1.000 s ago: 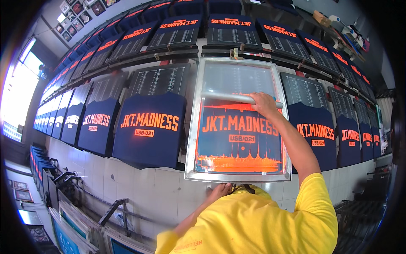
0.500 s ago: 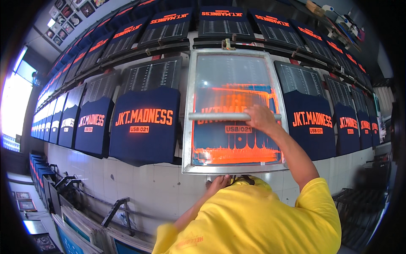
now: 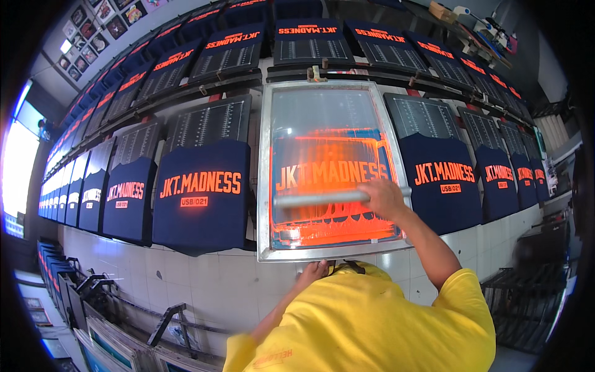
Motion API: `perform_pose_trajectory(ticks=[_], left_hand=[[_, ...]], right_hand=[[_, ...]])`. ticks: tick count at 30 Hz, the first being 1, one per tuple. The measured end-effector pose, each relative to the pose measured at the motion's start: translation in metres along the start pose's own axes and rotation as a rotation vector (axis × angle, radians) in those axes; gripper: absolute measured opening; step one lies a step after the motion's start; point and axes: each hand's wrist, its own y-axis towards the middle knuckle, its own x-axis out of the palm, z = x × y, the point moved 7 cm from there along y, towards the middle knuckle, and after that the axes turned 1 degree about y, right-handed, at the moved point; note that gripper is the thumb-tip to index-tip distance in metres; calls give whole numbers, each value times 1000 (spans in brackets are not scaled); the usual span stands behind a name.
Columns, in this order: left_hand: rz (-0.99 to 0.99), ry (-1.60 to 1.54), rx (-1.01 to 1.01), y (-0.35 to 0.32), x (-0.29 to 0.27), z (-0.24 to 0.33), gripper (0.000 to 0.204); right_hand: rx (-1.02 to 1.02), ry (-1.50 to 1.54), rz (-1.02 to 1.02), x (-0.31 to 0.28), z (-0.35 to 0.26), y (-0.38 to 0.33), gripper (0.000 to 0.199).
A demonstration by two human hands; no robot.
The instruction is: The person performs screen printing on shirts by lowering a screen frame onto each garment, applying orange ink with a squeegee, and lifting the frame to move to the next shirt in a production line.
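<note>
My right hand (image 3: 383, 198) is wrapped round the right part of a squeegee's long grey handle (image 3: 319, 198). The squeegee lies crosswise on a silk screen with a metal frame (image 3: 265, 186), over its lower half. Bright orange ink (image 3: 328, 149) covers much of the mesh, streaked along its right side and lower end. Through the mesh show orange lettering and dark blue cloth. My left hand (image 3: 315, 271) is just below the frame's near edge, by my waist, its fingers curled and partly hidden; what they hold, if anything, cannot be made out.
Dark blue shirts with orange print lie on black boards on both sides, such as a left shirt (image 3: 198, 214) and a right shirt (image 3: 437, 198). A metal rail (image 3: 288, 74) runs behind the screen, with another row of shirts beyond. Stacked frames (image 3: 111, 338) stand at lower left.
The squeegee and my right hand have moved toward me down the screen, leaving orange ink over the lettering. My view has shifted slightly. My left hand stays near the frame's near edge.
</note>
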Motion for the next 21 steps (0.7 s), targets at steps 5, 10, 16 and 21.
perform_pose_trajectory(ticks=[5, 10, 16, 21], left_hand=[[29, 24, -74, 5, 1, -35, 51], [-1, 41, -41, 4, -2, -22, 54], [45, 32, -49, 6, 0, -46, 57], [36, 52, -58, 6, -1, -43, 58]], right_hand=[[-7, 25, 136, -5, 52, 70, 22], [-4, 15, 122, 3, 82, 106, 21], [52, 5, 22, 10, 81, 108, 20], [120, 55, -21, 9, 64, 82, 19]])
